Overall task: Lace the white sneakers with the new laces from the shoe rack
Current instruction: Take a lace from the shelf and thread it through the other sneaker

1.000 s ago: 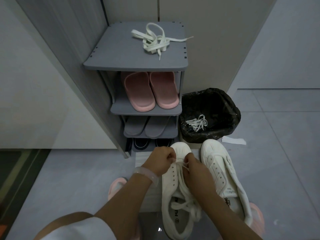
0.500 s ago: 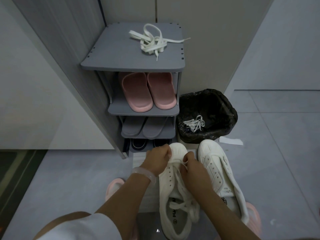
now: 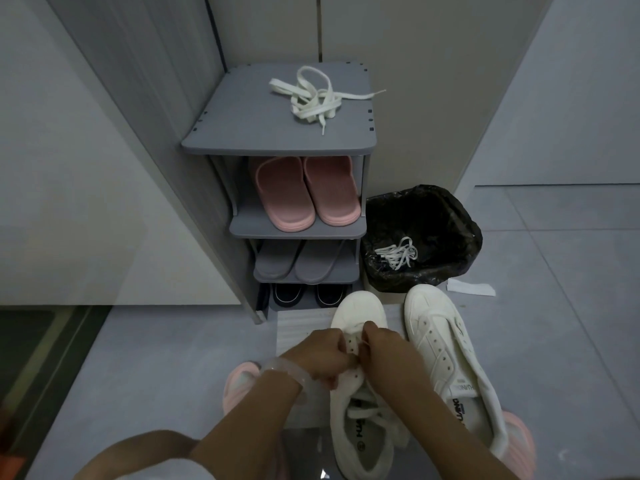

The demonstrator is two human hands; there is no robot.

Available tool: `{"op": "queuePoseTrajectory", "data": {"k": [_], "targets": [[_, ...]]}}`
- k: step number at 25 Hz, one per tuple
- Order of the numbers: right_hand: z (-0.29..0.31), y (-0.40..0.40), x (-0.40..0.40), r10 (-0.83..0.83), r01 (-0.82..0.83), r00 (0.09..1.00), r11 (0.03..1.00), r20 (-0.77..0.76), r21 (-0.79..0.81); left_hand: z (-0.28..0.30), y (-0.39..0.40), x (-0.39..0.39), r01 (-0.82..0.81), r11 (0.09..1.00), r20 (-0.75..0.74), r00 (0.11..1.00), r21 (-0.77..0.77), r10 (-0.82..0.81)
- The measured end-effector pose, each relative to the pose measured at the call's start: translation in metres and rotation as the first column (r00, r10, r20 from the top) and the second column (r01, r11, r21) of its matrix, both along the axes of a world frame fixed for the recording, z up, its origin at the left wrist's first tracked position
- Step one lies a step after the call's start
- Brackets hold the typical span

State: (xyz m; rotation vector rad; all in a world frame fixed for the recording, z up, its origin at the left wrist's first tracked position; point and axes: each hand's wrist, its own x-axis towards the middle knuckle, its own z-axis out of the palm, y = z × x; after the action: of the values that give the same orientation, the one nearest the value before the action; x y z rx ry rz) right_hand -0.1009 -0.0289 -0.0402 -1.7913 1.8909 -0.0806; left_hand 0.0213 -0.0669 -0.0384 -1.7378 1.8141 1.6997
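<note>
Two white sneakers stand on the floor in front of the grey shoe rack [image 3: 277, 143]. Both my hands work over the left sneaker [image 3: 360, 313] near its toe-end eyelets. My left hand [image 3: 322, 358] is curled and pinches a white lace at the shoe's left side. My right hand [image 3: 384, 351] pinches the lace just right of the eyelets. Loose lace lies over that shoe's opening. The right sneaker [image 3: 443, 344] has bare eyelets and no lace. A bundle of white laces [image 3: 311, 98] lies on the rack's top shelf.
Pink slippers [image 3: 304, 192], grey slippers and dark shoes fill the lower shelves. A black-lined bin [image 3: 460, 216] right of the rack holds laces [image 3: 396, 252]. A white paper scrap [image 3: 471, 288] lies on the tiles beside it. A wall panel stands left of the rack.
Both hands have moved a little back along the left sneaker, drawing the lace with them. My left hand has dropped lower against the shoe's side.
</note>
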Motion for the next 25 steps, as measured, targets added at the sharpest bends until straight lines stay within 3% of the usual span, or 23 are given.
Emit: {"op": "queuePoseTrajectory", "data": {"k": [2, 5, 12, 15, 19, 20, 22, 24, 25], "targets": [[-0.004, -0.003, -0.004, -0.031, 0.031, 0.996, 1.000, 0.079, 0.003, 0.003, 0.002, -0.001, 0.066, 0.996, 0.002, 0.998, 0.059, -0.066], [-0.005, -0.003, -0.012, -0.112, 0.113, 0.983, 0.994, 0.144, -0.003, -0.001, 0.008, -0.002, 0.237, 0.969, 0.125, 0.962, 0.077, -0.245], [0.006, -0.007, -0.021, -0.148, 0.121, 0.949, 0.986, 0.278, 0.111, 0.004, 0.011, 0.006, 0.265, 0.964, 0.093, 0.961, -0.035, -0.261], [0.008, -0.001, -0.022, -0.147, 0.109, 0.930, 0.986, 0.337, 0.130, 0.003, 0.011, 0.009, 0.262, 0.965, 0.090, 0.961, -0.015, -0.260], [0.013, 0.009, -0.024, -0.016, -0.047, 0.912, 0.988, 0.411, 0.145, 0.005, 0.002, 0.016, 0.154, 0.983, 0.039, 0.987, 0.096, -0.158], [0.019, 0.008, -0.031, -0.016, -0.072, 0.898, 0.981, 0.440, 0.181, 0.007, -0.002, 0.017, 0.113, 0.993, 0.015, 0.993, 0.042, -0.114], [0.032, 0.006, -0.047, 0.032, -0.162, 0.893, 0.954, 0.450, 0.254, 0.010, -0.011, 0.014, 0.047, 0.967, -0.009, 0.999, -0.252, -0.051], [0.037, 0.003, -0.060, 0.088, -0.179, 0.940, 0.950, 0.329, 0.258, 0.009, -0.015, 0.007, 0.070, 0.861, 0.013, 0.997, -0.503, -0.073], [0.035, 0.002, -0.061, 0.056, -0.105, 0.971, 0.974, 0.233, 0.202, 0.008, -0.015, 0.001, 0.129, 0.819, 0.052, 0.991, -0.559, -0.121]]}}
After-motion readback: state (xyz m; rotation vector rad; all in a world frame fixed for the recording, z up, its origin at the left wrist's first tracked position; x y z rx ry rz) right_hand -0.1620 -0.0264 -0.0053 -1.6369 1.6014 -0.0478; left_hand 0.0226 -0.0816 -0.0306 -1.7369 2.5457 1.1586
